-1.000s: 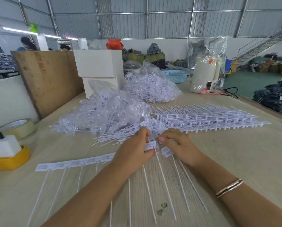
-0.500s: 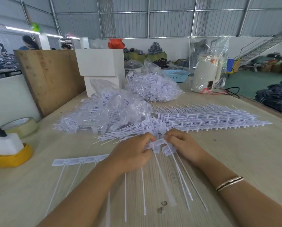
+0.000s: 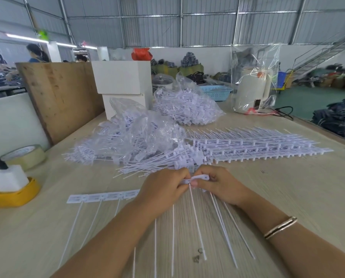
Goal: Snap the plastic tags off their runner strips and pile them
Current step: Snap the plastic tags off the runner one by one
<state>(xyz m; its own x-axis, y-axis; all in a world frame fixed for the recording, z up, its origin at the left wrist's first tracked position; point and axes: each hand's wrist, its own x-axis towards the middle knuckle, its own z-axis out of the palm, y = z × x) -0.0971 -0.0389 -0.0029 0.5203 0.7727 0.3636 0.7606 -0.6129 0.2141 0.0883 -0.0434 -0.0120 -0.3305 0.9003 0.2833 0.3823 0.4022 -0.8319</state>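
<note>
— Between the two hands, what is different from a second ago?

— The white plastic runner strip of flat tags with long thin tails [image 3: 103,197] sits further right on the pale wooden bench [image 3: 288,197]; fewer tag heads now stick out past the left wrist than a second ago. The end tag [image 3: 200,178] is twisted up and tilted between the hands, where earlier it lay flatter.

— So what does that mean for the job?

— I judge that another tag is coming free at this joint. Several tails fan out under the wrists, but whether those tags are already loose I cannot tell.

— And how are the hands set?

— The left hand [image 3: 163,189] is curled, knuckles up, gripping the strip's near end. The right hand [image 3: 217,184] pinches the end tag between thumb and fingers, its wrist turned slightly inward; both forearms rest low over the bench.

— Where do the tags go?

— Just beyond the hands lies the loose heap of separated white tags [image 3: 157,163], touching a crumpled clear plastic bag [image 3: 131,133]. Uncut stacked strips [image 3: 258,149] wait behind the right hand.
</note>
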